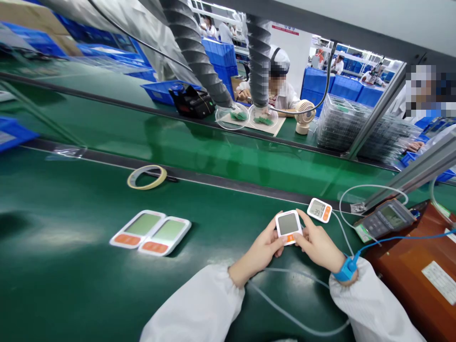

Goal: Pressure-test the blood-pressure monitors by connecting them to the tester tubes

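Observation:
Both my hands grip one small white monitor unit (288, 225) with a grey screen and an orange button. My left hand (259, 252) pinches its left edge, and my right hand (316, 243) clasps its right edge, with a blue wrist strap (346, 270) on that wrist. Just behind it lies a second small unit (319, 210) whose screen shows digits, tied to a thin clear tube (342, 231). Two larger white units (151, 232) with green screens lie side by side on the green mat to my left.
A roll of tape (147, 177) lies farther back on the mat. A grey meter (386, 219) and a brown box (420, 270) stand at the right. Beyond the green conveyor (213, 152), other people sit working among blue bins, stacked clear trays (352, 126) and a small fan (305, 116).

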The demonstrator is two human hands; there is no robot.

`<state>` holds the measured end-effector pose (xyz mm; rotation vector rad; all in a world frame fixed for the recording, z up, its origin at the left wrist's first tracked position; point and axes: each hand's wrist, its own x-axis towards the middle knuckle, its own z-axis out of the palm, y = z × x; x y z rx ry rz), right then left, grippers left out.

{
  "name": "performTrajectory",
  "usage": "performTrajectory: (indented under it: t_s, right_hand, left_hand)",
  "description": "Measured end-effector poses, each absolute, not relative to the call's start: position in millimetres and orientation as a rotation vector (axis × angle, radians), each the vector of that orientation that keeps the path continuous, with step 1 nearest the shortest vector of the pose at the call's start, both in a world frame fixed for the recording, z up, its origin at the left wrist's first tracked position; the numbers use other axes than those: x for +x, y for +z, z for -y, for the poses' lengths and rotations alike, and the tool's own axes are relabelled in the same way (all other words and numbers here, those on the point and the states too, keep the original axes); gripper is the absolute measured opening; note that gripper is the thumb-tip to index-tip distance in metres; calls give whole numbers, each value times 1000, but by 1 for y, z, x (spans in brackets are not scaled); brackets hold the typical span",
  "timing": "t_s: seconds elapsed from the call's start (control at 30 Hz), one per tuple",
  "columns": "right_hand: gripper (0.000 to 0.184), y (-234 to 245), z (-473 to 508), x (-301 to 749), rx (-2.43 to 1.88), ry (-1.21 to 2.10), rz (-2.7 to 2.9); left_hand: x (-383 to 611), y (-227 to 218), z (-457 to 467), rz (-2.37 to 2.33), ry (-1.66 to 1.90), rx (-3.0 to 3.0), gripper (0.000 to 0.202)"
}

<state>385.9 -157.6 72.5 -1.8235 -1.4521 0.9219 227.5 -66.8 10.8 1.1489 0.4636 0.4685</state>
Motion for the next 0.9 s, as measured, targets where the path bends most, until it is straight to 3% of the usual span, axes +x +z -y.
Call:
performTrajectory:
  t_s: [0.9]
  right_hand:
    - [65, 71, 158, 385, -1832, 900, 1454]
  left_hand:
    - [225, 12, 64, -422, 437, 1134, 89]
